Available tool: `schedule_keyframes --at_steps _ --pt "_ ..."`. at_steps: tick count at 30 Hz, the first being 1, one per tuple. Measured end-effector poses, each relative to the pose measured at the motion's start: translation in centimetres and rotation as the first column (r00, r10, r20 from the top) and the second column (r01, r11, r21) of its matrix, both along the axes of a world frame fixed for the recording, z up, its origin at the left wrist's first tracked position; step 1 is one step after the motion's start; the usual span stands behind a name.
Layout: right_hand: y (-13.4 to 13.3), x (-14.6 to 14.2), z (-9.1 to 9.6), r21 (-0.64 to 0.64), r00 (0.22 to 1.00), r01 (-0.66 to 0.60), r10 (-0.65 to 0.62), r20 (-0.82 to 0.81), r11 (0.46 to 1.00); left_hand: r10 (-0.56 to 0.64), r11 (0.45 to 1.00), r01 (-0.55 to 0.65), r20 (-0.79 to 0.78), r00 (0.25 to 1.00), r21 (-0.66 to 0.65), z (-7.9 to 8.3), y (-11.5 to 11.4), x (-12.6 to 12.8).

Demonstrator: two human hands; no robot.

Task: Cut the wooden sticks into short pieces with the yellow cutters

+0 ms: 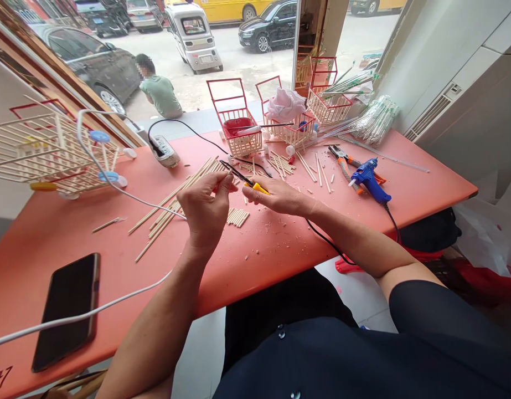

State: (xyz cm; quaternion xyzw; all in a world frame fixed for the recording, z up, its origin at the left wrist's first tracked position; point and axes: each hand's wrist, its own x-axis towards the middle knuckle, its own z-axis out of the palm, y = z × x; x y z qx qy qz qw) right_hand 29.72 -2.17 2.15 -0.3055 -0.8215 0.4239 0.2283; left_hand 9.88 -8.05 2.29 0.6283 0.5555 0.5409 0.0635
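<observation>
My left hand (pixel 205 208) is raised over the red table (pixel 280 244), its fingers pinched on a thin wooden stick. My right hand (pixel 278 195) grips cutting pliers (pixel 247 180) with yellow and black handles. The plier jaws point left toward my left fingertips. Under both hands lies a small bundle of short cut sticks (pixel 237 216). Long wooden sticks (pixel 172 208) are spread on the table left of them.
A black phone (pixel 66 307) and a white cable (pixel 84 316) lie near left. A blue glue gun (pixel 371 182) and orange pliers (pixel 346 166) rest at right. Stick-built carts (pixel 236 124) stand at the back, another cart (pixel 47 149) far left. A person crouches outside the window.
</observation>
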Motion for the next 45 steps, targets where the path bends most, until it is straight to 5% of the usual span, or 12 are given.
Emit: schedule_keyframes --at_steps 12,37,45 --pt "0.2 0.3 0.1 0.149 0.995 0.074 -0.083 0.054 0.986 -0.147 0.979 0.176 0.241 0.959 -0.102 0.5 0.0 -0.3" --pt "0.0 0.3 -0.7 0.226 0.991 0.134 -0.126 -0.050 0.965 -0.185 0.967 0.223 0.272 0.944 -0.118 1.0 -0.1 -0.2" --pt "-0.4 0.2 -0.5 0.323 0.969 0.203 -0.237 0.071 0.924 -0.211 0.964 0.247 0.282 0.936 -0.097 -0.2 0.6 -0.3"
